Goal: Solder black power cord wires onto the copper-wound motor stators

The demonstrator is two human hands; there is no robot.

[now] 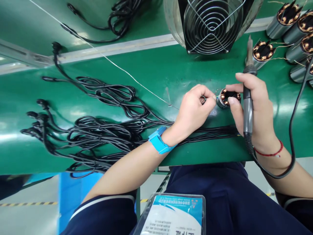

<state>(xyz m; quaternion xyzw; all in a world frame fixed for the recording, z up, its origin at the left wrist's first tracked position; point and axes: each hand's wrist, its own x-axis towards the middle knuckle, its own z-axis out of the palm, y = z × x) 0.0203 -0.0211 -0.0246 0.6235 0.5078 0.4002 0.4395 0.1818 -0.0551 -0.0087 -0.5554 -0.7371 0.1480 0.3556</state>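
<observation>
My left hand (195, 106) is closed in a pinch on a thin wire at the left side of a motor stator (222, 101). The fingers mostly hide that wire; a dark strand shows between them. The stator is a small metal cylinder with copper windings, standing on the green bench. My right hand (256, 107) holds a soldering iron (248, 112) in its grip, tip pointing up and away from the stator. My right thumb and index finger touch the stator's rim. A thin pale wire (132, 76) runs from the upper left to behind my left hand.
Bundled black power cables (102, 130) cover the bench's left side, their ends running under my left wrist. A fan with a wire guard (211, 29) stands at the back. Several more stators (283, 19) stand at the right. The iron's cord (292, 130) loops over my right forearm.
</observation>
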